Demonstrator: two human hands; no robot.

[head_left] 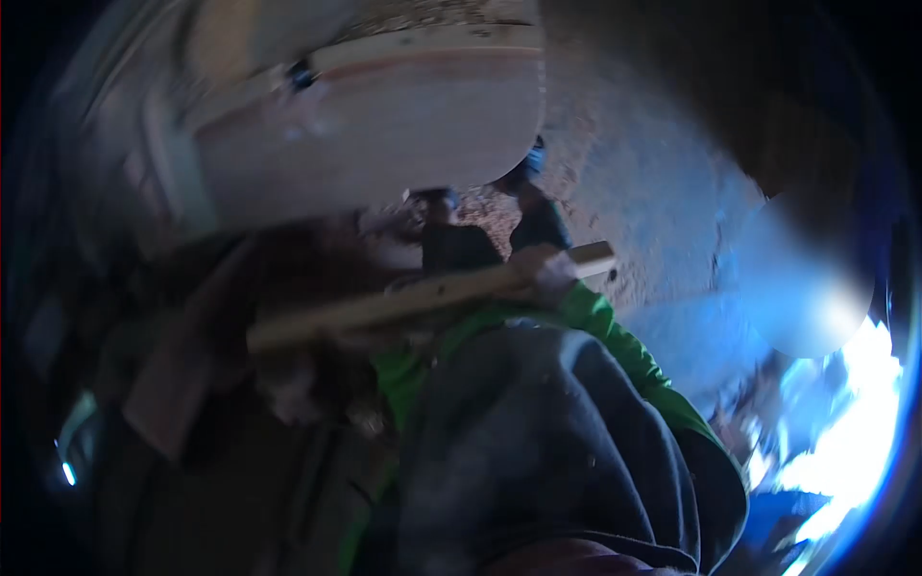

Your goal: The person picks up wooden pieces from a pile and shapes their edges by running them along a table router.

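Note:
A long, squared wooden beam [432, 294] lies across the front of my body, its right end a little farther forward than its left. Around the beam close to its right end, my right hand [549, 273] is closed, below a green sleeve. My left hand [370, 338] is at the near underside of the beam, toward its left part. It appears to grip the wood, though dim light and blur hide most of its fingers.
A large pale board or tabletop [384, 134] with a rounded right corner stands ahead. Wood shavings [485, 213] lie near my feet on the rough floor [653, 202]. Dark, blurred boards [173, 403] are at left. Bright light [850, 422] glares at lower right.

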